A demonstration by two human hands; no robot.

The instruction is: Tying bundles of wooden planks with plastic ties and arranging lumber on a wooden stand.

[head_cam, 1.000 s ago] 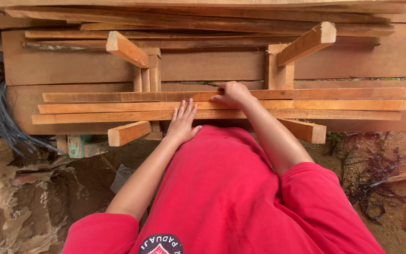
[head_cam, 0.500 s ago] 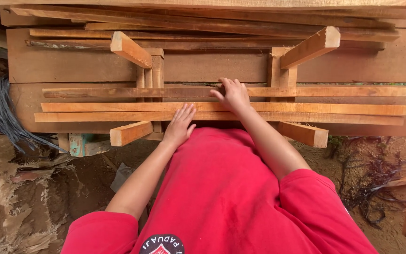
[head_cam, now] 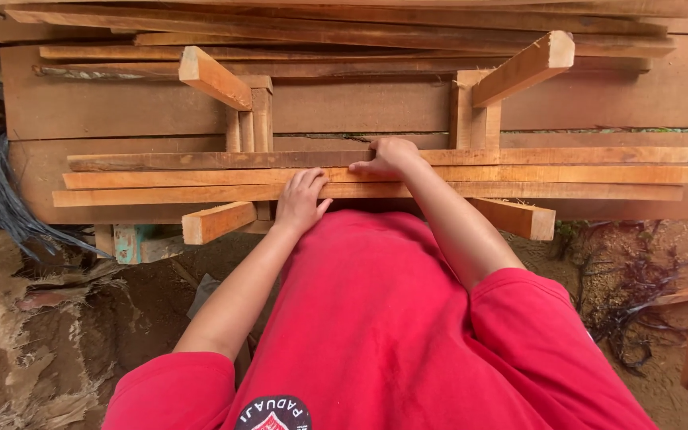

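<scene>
Left hand (head_cam: 300, 199) lies flat, fingers spread, on the nearest wooden slat (head_cam: 161, 193) — right hand (head_cam: 388, 157) presses palm-down on the farthest slat (head_cam: 599, 154) (three slats side by side across two sawhorses (head_cam: 216, 76))

The right hand (head_cam: 390, 156) has moved up from the middle long orange wooden slat (head_cam: 519, 174) to the farthest slat (head_cam: 599, 155), near the frame's centre.

Stacked timber planks (head_cam: 344, 103) behind, bare earth ground (head_cam: 33, 350), black cords (head_cam: 5, 199) left, daylight
</scene>
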